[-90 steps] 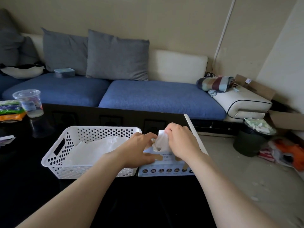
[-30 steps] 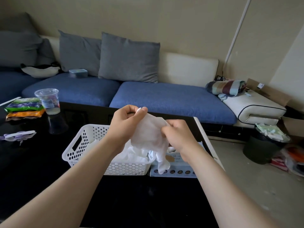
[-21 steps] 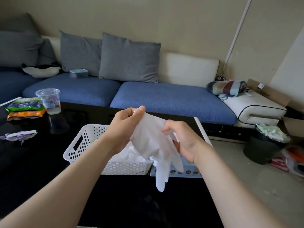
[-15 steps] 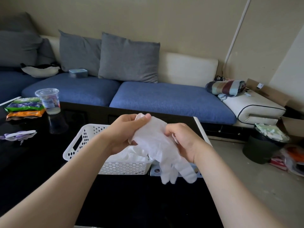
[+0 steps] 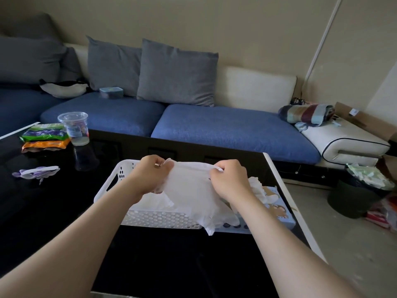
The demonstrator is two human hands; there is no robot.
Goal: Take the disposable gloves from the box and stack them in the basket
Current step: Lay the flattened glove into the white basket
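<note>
Disposable glove (image 5: 189,190), thin, white and translucent, hangs stretched between the two hands above the right end of the basket (image 5: 159,219). Its limp fingers droop over the basket's front wall and the near-left corner of the box (image 5: 283,214). We note the left hand (image 5: 150,175) pinching the left edge of the cuff between thumb and curled fingers. The right hand (image 5: 229,181) pinches the right edge the same way, and the cuff is pulled taut between them. The white perforated basket sits on the black tabletop (image 5: 53,211), with a loose pile of gloves (image 5: 154,201) inside. The box lies just beside the basket's right end, near the tabletop's right edge, and crumpled gloves (image 5: 257,186) poke out of its top. Farther left on the tabletop we log a clear lidded cup (image 5: 74,127), snack packets (image 5: 45,134) beside it, and a purple-and-white item (image 5: 35,172) we cannot identify. Blue sofa (image 5: 225,127) behind; dark bin (image 5: 358,190) on the floor to the right.
</note>
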